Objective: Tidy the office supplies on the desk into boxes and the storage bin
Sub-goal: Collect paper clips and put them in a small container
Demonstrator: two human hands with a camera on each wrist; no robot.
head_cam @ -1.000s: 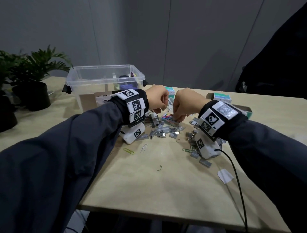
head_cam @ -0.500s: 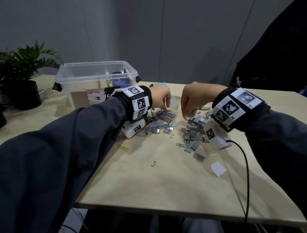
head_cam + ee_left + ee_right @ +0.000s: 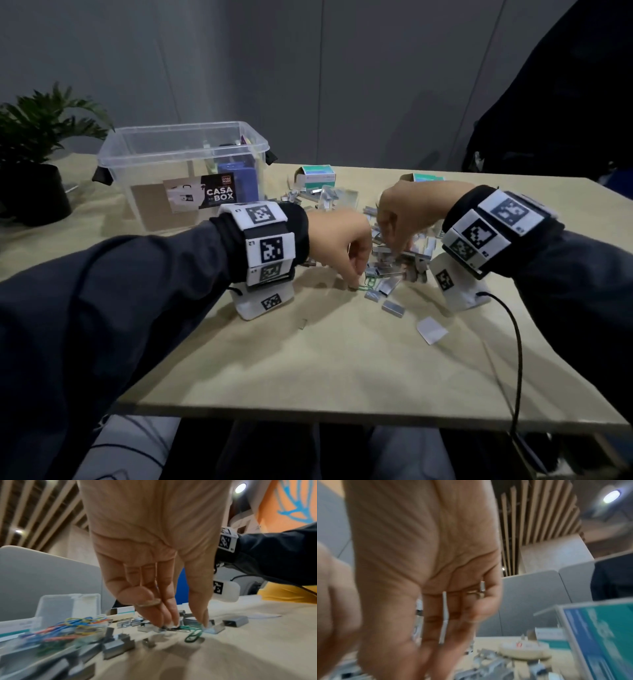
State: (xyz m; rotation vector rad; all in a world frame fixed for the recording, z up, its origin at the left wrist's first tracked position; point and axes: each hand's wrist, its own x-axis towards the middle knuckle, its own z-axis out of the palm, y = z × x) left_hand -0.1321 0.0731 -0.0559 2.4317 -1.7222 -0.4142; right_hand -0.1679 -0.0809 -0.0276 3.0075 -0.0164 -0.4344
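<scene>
The left hand [image 3: 154, 555] reaches down — fingertips [image 3: 173, 622] and thumb closing on green paper clips [image 3: 192, 632] beside the staple pile [image 3: 394, 260]. The right hand [image 3: 407, 212] hangs over that pile; its grip cannot be told. The storage bin [image 3: 185, 144] stands beyond the pile, left.

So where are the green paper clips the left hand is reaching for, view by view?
Head: the green paper clips lie on the desk just below centre, at the left hand fingertips.
Left wrist: lower centre, between fingers and thumb, which touch down beside them.
Right wrist: not visible; blurred.
Shared landmark: the staple strips scattered across the desk.
</scene>
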